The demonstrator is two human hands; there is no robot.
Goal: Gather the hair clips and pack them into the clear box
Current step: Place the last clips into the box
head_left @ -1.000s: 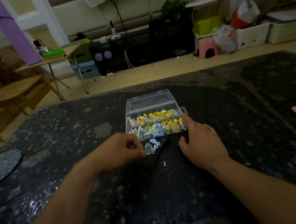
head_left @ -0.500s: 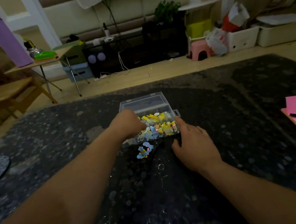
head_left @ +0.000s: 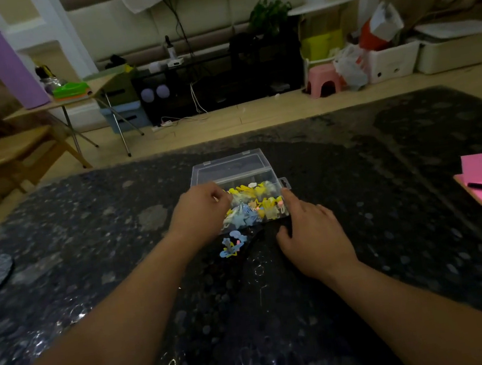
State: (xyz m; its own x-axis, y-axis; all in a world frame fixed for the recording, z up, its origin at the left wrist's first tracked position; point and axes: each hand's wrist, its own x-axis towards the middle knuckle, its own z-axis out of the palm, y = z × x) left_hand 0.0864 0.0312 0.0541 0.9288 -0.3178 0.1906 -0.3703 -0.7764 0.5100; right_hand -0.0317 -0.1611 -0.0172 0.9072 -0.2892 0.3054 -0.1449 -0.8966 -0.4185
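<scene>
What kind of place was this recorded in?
Probably a lived-in home room, likely a living room: a pink plastic stool, a potted plant and white storage bins sit along the far wall, with a wooden chair at left.

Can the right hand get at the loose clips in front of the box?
Probably yes: the clips lie on the table beside the right hand, nothing between them; the left hand is over the box, out of the way.

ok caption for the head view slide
Left hand over the open clear box of hair clips, right hand resting against its corner, a few loose clips on the table.
</scene>
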